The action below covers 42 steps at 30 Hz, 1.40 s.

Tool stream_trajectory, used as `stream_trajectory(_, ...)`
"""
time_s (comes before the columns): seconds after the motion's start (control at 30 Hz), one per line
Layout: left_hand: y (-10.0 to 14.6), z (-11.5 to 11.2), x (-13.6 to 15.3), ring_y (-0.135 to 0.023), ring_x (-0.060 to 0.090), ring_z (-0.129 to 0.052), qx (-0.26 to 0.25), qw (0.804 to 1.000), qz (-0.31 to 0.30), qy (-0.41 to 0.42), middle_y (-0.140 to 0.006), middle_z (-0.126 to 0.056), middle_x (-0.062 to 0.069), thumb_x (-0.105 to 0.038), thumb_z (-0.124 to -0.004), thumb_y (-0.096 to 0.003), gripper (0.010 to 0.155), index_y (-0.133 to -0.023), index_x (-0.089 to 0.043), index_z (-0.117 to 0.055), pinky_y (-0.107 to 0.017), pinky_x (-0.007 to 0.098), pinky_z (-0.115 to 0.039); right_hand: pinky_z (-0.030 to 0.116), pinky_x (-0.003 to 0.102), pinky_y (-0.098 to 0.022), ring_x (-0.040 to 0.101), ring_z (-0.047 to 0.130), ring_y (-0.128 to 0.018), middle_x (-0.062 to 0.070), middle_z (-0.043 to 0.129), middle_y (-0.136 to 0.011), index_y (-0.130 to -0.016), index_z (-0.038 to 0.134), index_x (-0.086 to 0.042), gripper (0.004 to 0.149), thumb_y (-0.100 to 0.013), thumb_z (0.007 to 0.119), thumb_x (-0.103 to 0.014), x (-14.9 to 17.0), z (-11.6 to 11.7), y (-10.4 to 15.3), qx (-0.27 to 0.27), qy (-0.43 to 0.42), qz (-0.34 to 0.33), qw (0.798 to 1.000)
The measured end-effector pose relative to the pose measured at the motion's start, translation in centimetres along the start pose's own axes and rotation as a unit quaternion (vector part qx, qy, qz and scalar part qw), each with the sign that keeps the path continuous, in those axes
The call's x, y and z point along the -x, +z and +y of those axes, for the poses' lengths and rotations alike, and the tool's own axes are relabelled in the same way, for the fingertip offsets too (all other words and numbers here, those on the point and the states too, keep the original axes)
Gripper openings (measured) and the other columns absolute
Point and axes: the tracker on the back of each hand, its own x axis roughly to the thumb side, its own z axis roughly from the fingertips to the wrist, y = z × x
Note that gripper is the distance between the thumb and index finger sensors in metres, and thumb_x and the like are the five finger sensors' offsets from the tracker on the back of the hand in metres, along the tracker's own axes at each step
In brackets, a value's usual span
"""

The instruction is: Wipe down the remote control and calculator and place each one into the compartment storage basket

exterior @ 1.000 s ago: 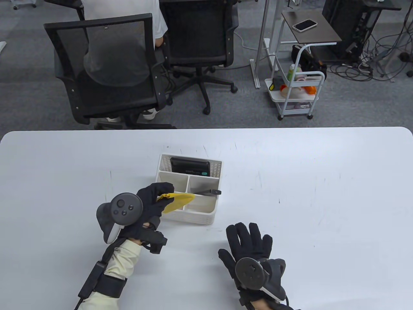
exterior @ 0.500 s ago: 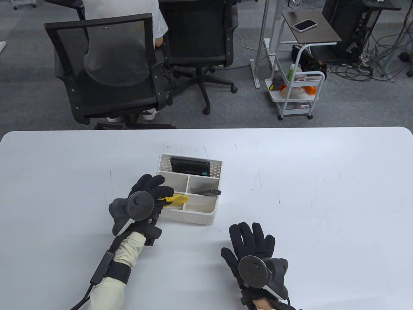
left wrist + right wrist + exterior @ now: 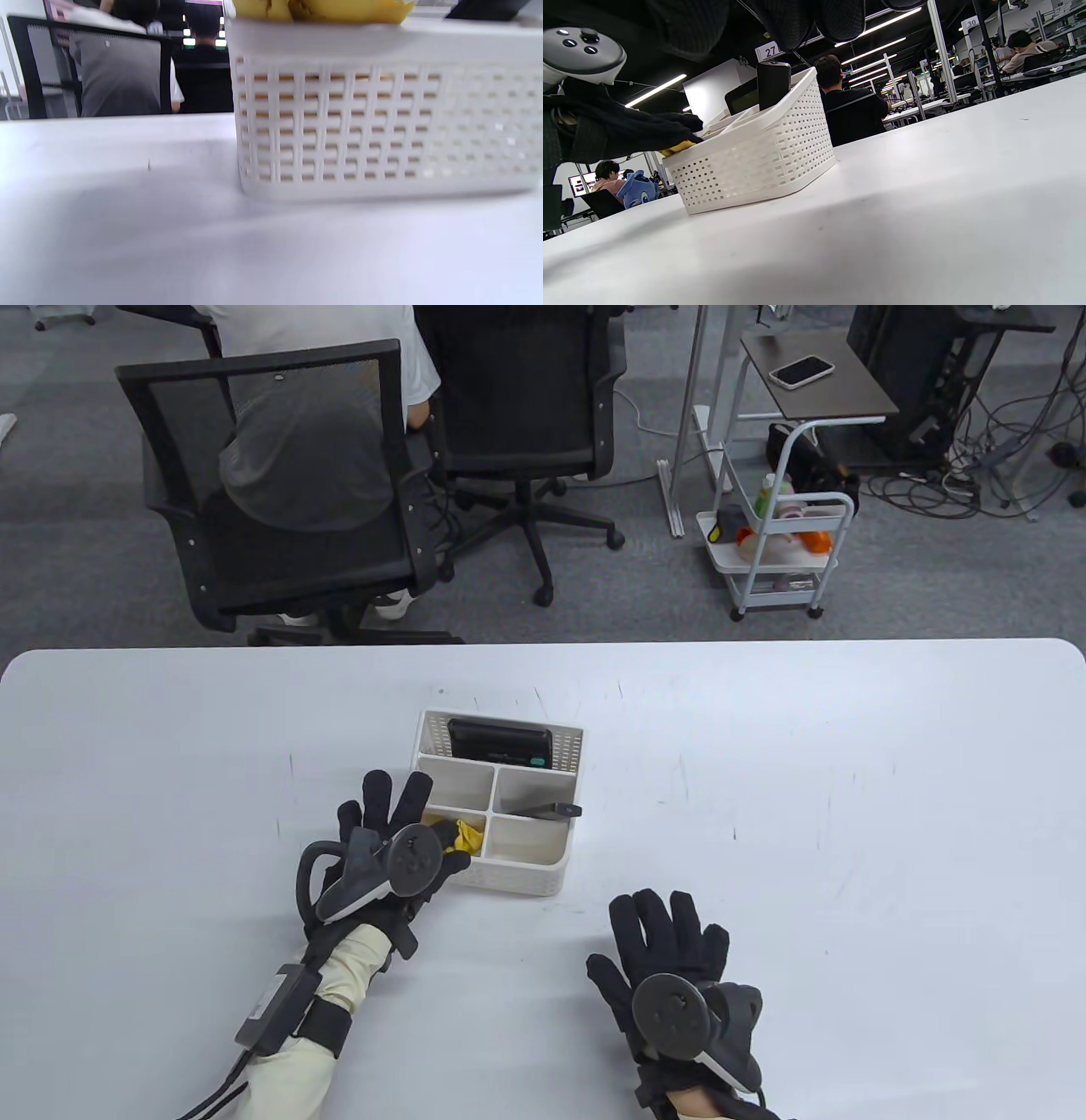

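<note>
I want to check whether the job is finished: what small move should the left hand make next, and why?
Probably lift the left hand away from the basket. The yellow cloth already lies in the near-left compartment, the calculator stands at the back, the remote sits in another compartment, and the fingers look spread.

hanging sign (image 3: 766,51) reads 27, another (image 3: 969,23) 30

Left hand (image 3: 399,848) hides part of the yellow cloth (image 3: 467,835).

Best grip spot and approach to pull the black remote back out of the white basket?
Pinch the black slim remote control at the end jutting over the white perforated plastic basket's right rim, coming from above and the right; it leans in the right middle compartment, rest below the walls.
</note>
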Motion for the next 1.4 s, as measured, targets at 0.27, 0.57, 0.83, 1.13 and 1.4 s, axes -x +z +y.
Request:
stream_trajectory(0.27,1.1,1.0,-0.5,-0.111,0.047,-0.018,-0.044,0.999,-0.007,0.011,-0.124,-0.028,0.001,-0.065,-0.058,-0.0505,0.060,-0.106,-0.043,-0.061,-0.074,0.071,-0.036,0.026,0.082,-0.059,0.060,0.030,-0.102,0.027,0.045,-0.117,-0.114,0.055,-0.004,0.068,-0.060,0.069,-0.043,0.2,-0.2,0.1,0.004,0.011,0.001,1.000)
stream_trajectory(0.57,6.8,4.4,-0.8,-0.112,0.049,-0.027,-0.139,0.988,-0.030,0.051,-0.124,-0.032,0.007,-0.065,-0.058,-0.0515,0.066,-0.112,-0.041,-0.046,-0.073,0.072,-0.041,0.026,0.082,-0.059,0.059,0.030,-0.102,0.026,0.044,-0.117,-0.114,0.054,-0.004,0.068,-0.060,0.069,-0.043,0.0,0.0,0.2,0.014,0.023,-0.011,1.000)
stream_trajectory(0.83,12.0,2.7,-1.6,-0.111,0.052,-0.022,-0.138,0.990,0.002,0.012,-0.125,-0.025,0.006,-0.066,-0.056,-0.0525,0.070,-0.114,-0.041,-0.032,-0.072,0.075,-0.038,0.026,0.082,-0.059,0.059,0.029,-0.102,0.026,0.043,-0.117,-0.115,0.053,-0.004,0.069,-0.060,0.069,-0.044,-0.4,0.0,0.4,0.018,0.030,-0.026,0.999)
stream_trajectory(1.13,13.7,-0.9,-1.7,-0.111,0.053,-0.021,-0.107,0.994,0.014,0.025,-0.124,-0.024,0.006,-0.065,-0.056,-0.0523,0.070,-0.114,-0.041,-0.031,-0.071,0.075,-0.037,0.025,0.082,-0.059,0.059,0.028,-0.103,0.026,0.041,-0.118,-0.116,0.051,-0.005,0.071,-0.060,0.068,-0.045,-1.0,0.1,0.7,0.017,0.039,-0.036,0.998)
stream_trajectory(1.4,13.5,-2.1,-2.3,-0.111,0.052,-0.021,-0.092,0.996,0.003,0.009,-0.124,-0.024,0.006,-0.065,-0.056,-0.0521,0.070,-0.113,-0.042,-0.031,-0.071,0.076,-0.036,0.025,0.083,-0.059,0.059,0.028,-0.103,0.026,0.040,-0.118,-0.116,0.050,-0.005,0.072,-0.060,0.067,-0.046,-1.4,0.7,0.9,0.000,0.050,-0.043,0.998)
